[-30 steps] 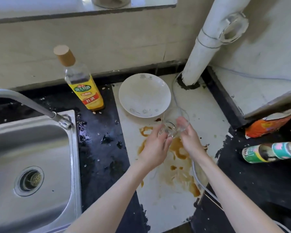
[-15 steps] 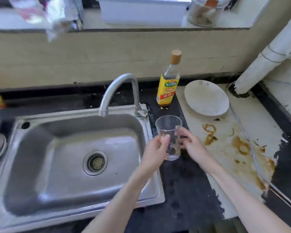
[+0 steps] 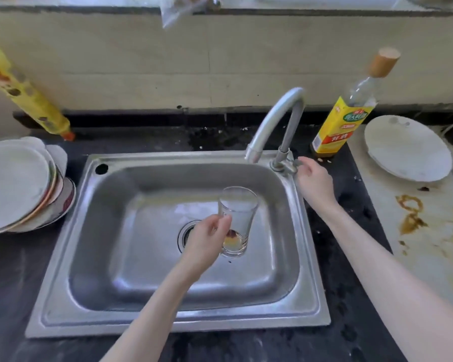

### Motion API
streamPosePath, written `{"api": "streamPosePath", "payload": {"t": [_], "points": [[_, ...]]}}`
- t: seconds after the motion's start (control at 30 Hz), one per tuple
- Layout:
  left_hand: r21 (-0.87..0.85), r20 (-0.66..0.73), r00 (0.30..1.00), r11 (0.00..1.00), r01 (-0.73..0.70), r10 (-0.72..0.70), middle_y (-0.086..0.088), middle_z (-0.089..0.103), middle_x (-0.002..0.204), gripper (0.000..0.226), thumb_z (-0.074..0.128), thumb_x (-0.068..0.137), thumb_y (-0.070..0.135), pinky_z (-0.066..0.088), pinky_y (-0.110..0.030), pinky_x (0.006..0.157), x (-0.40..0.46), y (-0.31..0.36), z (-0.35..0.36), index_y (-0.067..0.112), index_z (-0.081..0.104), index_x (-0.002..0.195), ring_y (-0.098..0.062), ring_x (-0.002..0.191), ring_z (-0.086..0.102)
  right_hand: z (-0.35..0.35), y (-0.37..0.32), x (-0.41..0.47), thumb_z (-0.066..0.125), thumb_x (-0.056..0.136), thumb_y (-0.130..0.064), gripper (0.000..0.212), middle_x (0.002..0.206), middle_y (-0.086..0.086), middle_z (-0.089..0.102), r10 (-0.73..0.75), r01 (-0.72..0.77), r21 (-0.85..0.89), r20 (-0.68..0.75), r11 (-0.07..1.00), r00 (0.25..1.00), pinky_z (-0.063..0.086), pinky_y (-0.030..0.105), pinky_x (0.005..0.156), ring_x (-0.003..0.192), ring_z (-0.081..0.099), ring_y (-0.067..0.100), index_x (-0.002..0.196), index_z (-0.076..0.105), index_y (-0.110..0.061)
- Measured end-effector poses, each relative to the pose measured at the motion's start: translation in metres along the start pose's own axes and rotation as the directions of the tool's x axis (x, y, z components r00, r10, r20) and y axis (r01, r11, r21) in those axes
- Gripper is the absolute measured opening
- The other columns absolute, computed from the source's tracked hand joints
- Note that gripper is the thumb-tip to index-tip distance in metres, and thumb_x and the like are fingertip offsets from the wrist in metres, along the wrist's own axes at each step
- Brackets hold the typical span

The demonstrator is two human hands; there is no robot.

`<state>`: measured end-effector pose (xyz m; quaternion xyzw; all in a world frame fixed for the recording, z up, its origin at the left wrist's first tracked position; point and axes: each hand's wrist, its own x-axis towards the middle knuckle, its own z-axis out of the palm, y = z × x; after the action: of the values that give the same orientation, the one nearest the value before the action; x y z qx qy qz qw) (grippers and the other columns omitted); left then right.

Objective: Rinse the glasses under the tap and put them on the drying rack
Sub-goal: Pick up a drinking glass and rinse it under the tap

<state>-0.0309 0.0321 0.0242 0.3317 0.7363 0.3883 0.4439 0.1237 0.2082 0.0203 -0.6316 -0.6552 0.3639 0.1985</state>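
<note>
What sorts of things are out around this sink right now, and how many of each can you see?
Glass: 1, held over the sink by the left hand
Bottles: 2, yellow-labelled and yellow one at left
Lone plate: 1
Stack of plates: 1 stack, number in it unclear
Tap: 1
Total: 6

The right hand (image 3: 315, 182) left the glass (image 3: 236, 221), reaching the tap handle (image 3: 291, 165).
</note>
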Motion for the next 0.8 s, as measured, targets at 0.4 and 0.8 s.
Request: {"api": "streamPosePath", "payload": {"t": [0.4, 0.8], "points": [[0.016, -0.010, 1.000, 1.000, -0.020, 0.020, 0.000, 0.035, 0.066, 0.043, 0.050, 0.093, 0.038, 0.040, -0.035, 0.068, 0.012, -0.035, 0.000, 0.003, 0.044, 0.070, -0.013, 0.065, 0.036, 0.065, 0.055, -0.022, 0.049, 0.090, -0.011, 0.056, 0.152, 0.015, 0.028, -0.374, 0.334, -0.713, 0.109, 0.616, 0.921, 0.006, 0.044, 0.116, 0.144, 0.017, 0.029, 0.142, 0.032, 0.001], [0.137, -0.038, 0.992, 0.984, -0.116, 0.122, 0.006, 0.039, 0.059, 0.032, 0.049, 0.094, 0.029, 0.028, -0.021, 0.054, 0.008, -0.037, 0.002, 0.017, 0.046, 0.065, -0.006, 0.055, 0.033, 0.062, 0.054, -0.025, 0.045, 0.091, -0.012, 0.063, 0.157, 0.012, 0.012, -0.359, 0.343, -0.718, 0.139, 0.606, 0.923, -0.002, 0.042, 0.116, 0.146, 0.003, 0.026, 0.147, 0.018, -0.003]]}}
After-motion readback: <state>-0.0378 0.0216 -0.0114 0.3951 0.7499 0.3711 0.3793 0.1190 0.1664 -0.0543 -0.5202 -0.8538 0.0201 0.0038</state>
